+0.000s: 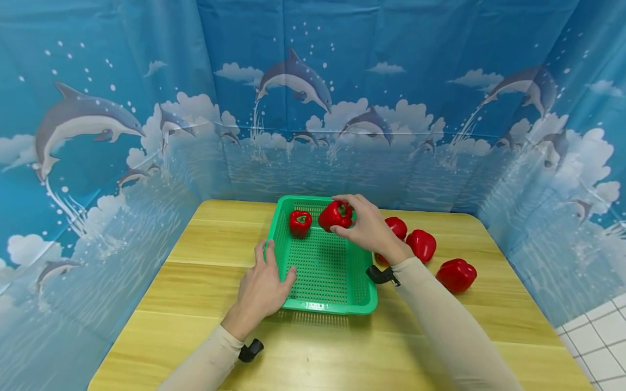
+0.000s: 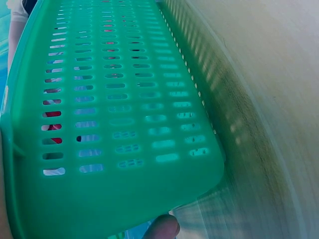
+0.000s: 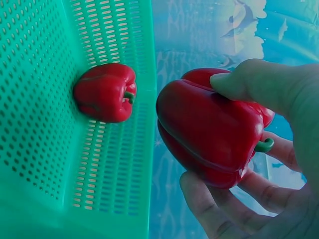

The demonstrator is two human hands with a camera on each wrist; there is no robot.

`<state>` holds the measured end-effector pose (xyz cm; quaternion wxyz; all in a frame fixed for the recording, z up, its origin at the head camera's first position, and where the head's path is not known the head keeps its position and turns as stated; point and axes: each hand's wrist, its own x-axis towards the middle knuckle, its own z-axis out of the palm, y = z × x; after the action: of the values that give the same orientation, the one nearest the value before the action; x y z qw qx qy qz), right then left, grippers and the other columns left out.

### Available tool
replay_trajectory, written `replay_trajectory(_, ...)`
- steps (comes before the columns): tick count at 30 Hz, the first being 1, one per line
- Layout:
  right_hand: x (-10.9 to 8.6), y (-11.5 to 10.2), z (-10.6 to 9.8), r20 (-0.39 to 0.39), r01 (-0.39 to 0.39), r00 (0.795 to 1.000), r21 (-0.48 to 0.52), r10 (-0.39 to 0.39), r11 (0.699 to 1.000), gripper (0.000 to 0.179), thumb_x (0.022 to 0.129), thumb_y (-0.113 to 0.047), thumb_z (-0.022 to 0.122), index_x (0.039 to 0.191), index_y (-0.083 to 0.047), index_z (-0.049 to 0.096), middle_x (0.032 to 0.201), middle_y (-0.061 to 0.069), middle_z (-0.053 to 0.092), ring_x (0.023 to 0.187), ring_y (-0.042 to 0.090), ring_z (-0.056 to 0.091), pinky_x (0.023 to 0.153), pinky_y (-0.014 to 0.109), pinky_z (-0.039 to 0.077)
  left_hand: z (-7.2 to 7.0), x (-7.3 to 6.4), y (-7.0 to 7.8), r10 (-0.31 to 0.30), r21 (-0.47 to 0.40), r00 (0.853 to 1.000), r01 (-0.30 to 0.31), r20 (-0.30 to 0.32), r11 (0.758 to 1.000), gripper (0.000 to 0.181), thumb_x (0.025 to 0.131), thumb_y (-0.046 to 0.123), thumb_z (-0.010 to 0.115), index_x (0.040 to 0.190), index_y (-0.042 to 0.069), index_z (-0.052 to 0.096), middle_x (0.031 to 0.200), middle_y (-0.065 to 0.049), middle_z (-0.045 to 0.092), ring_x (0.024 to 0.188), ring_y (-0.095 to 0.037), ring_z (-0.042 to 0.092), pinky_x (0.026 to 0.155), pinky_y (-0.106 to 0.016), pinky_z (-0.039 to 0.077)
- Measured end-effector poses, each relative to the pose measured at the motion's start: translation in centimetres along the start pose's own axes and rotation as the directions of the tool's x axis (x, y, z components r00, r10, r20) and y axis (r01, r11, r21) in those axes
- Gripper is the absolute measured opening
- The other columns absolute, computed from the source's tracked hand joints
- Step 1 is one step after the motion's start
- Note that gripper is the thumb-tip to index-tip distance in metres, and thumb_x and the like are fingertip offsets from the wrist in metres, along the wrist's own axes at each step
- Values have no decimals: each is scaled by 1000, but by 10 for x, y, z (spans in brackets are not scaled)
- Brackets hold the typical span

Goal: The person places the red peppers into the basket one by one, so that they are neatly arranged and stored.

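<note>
My right hand (image 1: pixel 368 225) grips a red bell pepper (image 1: pixel 333 216) above the far right part of the green plastic basket (image 1: pixel 364 309). In the right wrist view, the thumb lies on one side of the held pepper (image 3: pixel 214 124) and the fingers curve round the other, its green stem facing the palm. Another red pepper (image 1: pixel 300 224) sits inside the basket in the far left corner. At the basket's left side, my left hand (image 1: pixel 264 290) holds the rim, thumb toward the inside. A fingertip (image 2: pixel 163 227) shows beneath the basket's edge in the left wrist view.
Several more red peppers lie on the wooden table (image 1: pixel 195 293) right of the basket, one (image 1: pixel 421 245) just past the right forearm and another (image 1: pixel 456 275) farther out. A blue dolphin-print curtain (image 1: pixel 293 152) hangs round the table's back and sides.
</note>
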<state>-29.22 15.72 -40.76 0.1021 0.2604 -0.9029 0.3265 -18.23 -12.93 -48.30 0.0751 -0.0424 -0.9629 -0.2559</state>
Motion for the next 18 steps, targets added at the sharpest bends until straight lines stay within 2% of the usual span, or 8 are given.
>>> replay_trajectory(9,19,0,5,35,-18,999,11,17,1000,73,102,-27,93,167,-16,61,155,15,67,129,37,70,100,56,67,0,1,-1,0,-9,1000,0,-4,1000,96,114,50,66,181,-6,27,187,-25,26,43,-19,48,42,-31,40)
replay_trajectory(18,37,1,16,45,-48,998,7,47,999,74,102,-25,92,167,-13,59,157,16,66,136,39,69,105,57,68,-1,0,0,-2,-16,1000,2,1,1000,96,115,53,64,181,-6,28,187,-25,26,44,-19,48,44,-32,41)
